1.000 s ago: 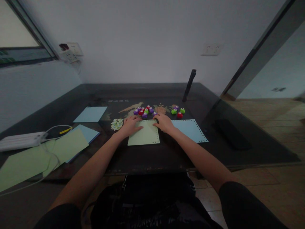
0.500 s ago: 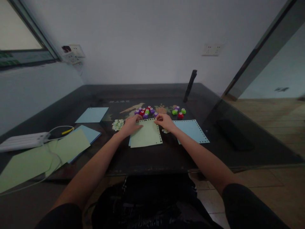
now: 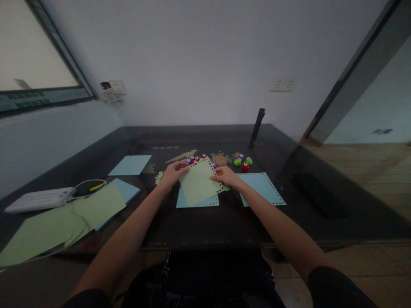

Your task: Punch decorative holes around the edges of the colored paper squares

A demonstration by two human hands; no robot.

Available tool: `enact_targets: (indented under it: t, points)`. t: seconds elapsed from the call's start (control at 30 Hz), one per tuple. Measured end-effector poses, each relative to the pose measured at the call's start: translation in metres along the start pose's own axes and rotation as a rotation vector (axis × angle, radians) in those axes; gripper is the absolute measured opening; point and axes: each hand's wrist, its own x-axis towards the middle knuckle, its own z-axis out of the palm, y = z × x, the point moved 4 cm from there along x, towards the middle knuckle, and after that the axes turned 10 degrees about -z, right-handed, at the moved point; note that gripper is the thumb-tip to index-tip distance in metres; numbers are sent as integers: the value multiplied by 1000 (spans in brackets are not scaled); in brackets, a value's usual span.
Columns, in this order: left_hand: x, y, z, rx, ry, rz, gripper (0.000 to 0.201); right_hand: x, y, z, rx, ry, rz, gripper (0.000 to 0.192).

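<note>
Above a blue sheet (image 3: 195, 202) — both hands (image 3: 199, 174) pinch 1 green sheet (image 3: 199, 182).

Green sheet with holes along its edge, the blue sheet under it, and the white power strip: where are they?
Green sheet (image 3: 199, 184), head view, middle of its face.
Blue sheet (image 3: 183, 202), head view, bare lower left corner.
Power strip (image 3: 38, 199), head view, middle of its top.
</note>
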Motion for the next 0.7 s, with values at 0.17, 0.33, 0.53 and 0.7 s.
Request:
enact_targets:
  t: [0.17,0.33,0.53,0.7]
  points:
    - [-4,-7,8,-337,-137,-218,43,2,-1,-13,63,136,-33,17]
    - [-20,-4,25,-348,-418,-316,34,3,-5,-24,202,222,-99,22]
    - [-32,1,36,-272,-463,-285,46,0,-14,-25,238,240,-137,27]
    - [-31,-2,39,-159,-441,-230,58,0,-15,-24,258,255,-119,26]
